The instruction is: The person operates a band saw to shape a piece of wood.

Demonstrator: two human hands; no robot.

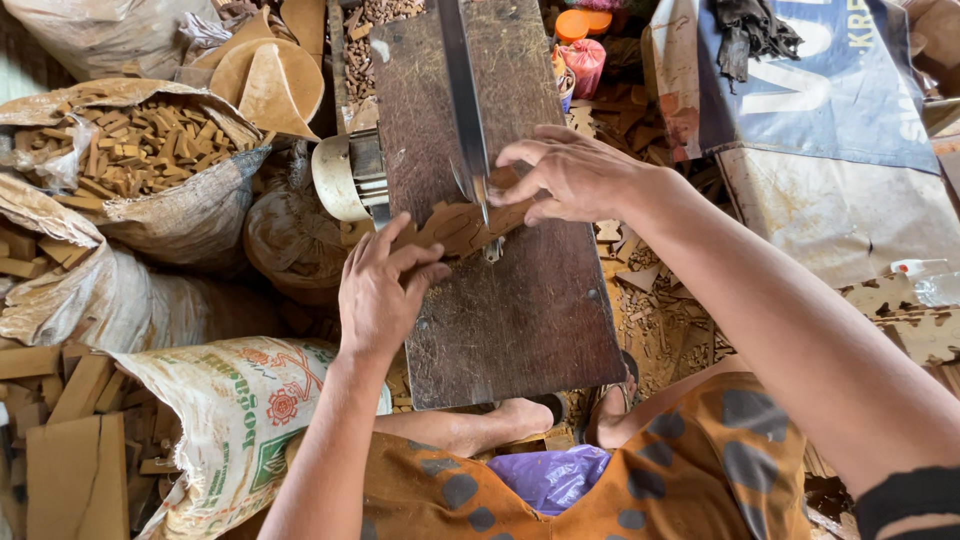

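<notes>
pressing a thin, flat wooden cutout (455, 225) onto the dark saw table (520, 310) at the blade (478, 190), left hand (380, 290) clamping its near edge, right hand (570, 175) flat on top, probably light, stiff, snappable at narrow lobes, best gripped by broad edges.

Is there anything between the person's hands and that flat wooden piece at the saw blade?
Nothing visible. The left hand and right hand both press directly on the flat brown wooden cut-out piece, which lies on the dark wooden saw table against the thin metal blade.
</notes>
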